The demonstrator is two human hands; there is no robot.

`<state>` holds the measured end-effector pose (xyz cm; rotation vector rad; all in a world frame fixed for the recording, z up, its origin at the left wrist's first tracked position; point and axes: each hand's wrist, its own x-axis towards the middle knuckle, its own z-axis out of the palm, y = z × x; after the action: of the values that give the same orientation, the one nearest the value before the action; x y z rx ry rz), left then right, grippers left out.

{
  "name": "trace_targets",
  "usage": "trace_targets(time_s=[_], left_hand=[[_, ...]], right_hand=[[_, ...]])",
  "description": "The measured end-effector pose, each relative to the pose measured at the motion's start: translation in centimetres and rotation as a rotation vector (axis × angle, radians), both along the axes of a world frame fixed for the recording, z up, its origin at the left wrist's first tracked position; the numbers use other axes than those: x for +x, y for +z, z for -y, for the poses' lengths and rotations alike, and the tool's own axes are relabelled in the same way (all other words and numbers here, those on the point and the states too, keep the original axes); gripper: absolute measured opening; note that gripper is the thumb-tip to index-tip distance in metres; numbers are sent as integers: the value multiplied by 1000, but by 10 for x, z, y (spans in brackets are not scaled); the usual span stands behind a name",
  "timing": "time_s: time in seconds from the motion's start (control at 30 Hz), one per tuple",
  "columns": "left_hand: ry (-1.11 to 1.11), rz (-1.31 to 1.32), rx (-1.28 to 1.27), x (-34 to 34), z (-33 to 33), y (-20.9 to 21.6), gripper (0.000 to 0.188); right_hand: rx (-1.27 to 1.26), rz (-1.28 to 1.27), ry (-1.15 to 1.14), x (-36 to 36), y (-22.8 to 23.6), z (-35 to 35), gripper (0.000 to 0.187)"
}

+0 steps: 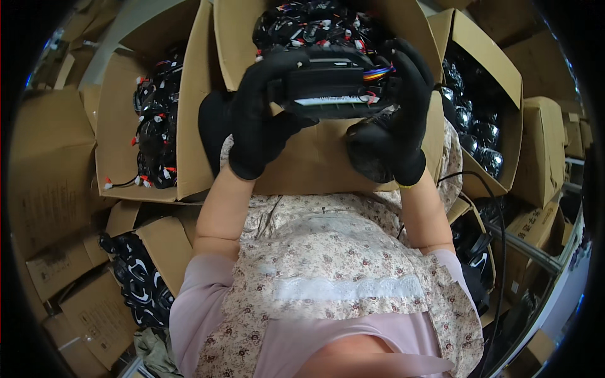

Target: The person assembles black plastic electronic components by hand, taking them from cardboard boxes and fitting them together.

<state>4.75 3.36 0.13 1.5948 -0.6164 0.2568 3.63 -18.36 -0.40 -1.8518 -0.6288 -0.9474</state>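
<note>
Large open brown cardboard box (pixel 302 167): centre; holds tangled black wired parts (pixel 309 25) with red and white connectors. Open brown carton (pixel 113 120), left of box: similar wired parts. Black rectangular plastic unit (pixel 324 83) with pale strip (pixel 337 100): held over box's near edge, probably keeping face visible. Black-gloved left hand (pixel 258 120), black-gloved right hand (pixel 400 123): fingers grasping opposite ends, likely for level support. Multicoloured wire bundle (pixel 378 74): unit's right end, uncovered.

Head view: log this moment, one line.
left gloved hand: grips black casing, left end | right gloved hand: at right end | coloured wires: showing
</note>
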Motion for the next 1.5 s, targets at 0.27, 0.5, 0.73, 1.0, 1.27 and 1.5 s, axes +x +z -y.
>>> trace_targets(time_s=[0.27,0.5,0.73,1.0,1.27,1.5], left_hand=[[321,369,24,12,14,10,65],[85,199,232,7,8,28,45],[159,-80,45,8,12,-7,45],[133,171,99,17,0,-37,92],[-3,-116,-50,8,6,-28,99],[-30,-30,-71,1,-3,-16,102]], right_hand=[[218,-455,203,-12,-1,-17,69],[148,-344,155,-14,6,-26,62],[5,-299,43,-12,1,-29,55],[-72,78,-99,-12,-4,-25,74],[-191,160,-135,-13,-4,-23,61],[-90,57,-89,-17,-2,-28,58]])
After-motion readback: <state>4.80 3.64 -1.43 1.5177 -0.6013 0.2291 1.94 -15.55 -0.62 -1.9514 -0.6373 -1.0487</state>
